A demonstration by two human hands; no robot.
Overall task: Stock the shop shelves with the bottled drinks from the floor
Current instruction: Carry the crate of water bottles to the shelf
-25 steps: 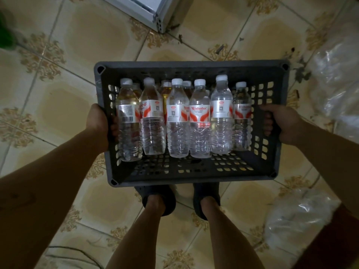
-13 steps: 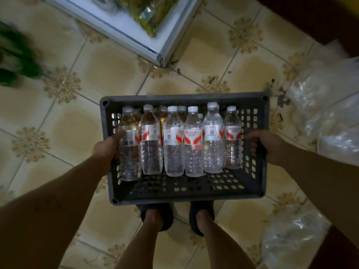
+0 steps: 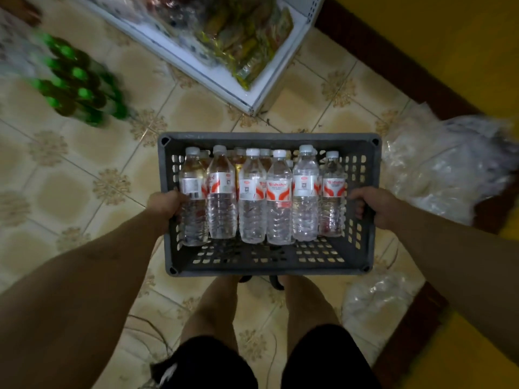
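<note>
Left hand: left hand [image 3: 164,204] grips the left wall of the crate [image 3: 266,137], fingers hooked over into its openings.
Right hand: right hand [image 3: 373,207] grips the right wall the same way, fingers curled through a slot.
Crate position: held level in front of the legs, above the tiled floor [image 3: 56,178], just short of the corner of the white shelf [image 3: 261,88].
Load: water bottles [image 3: 279,197] stand upright in a row toward the far side. More caps show behind, and at least one amber bottle [image 3: 240,161].
Done: bottles are gathered in the crate and lifted, as far as it looks.
Left: no crate bottle is on a shelf yet. The visible shelf holds snack packets [image 3: 241,46]. The green-capped bottles [image 3: 75,82] lie on the floor at left, blurred, likely also to be stocked.
Label text: red-and-white labels, one reads roughly "Wahaha"; smaller print is unreadable.
Other marks: barcode on the leftmost bottle, QR-type squares on several.
Clutter: plastic bags [image 3: 438,169] on the floor at right.
</note>
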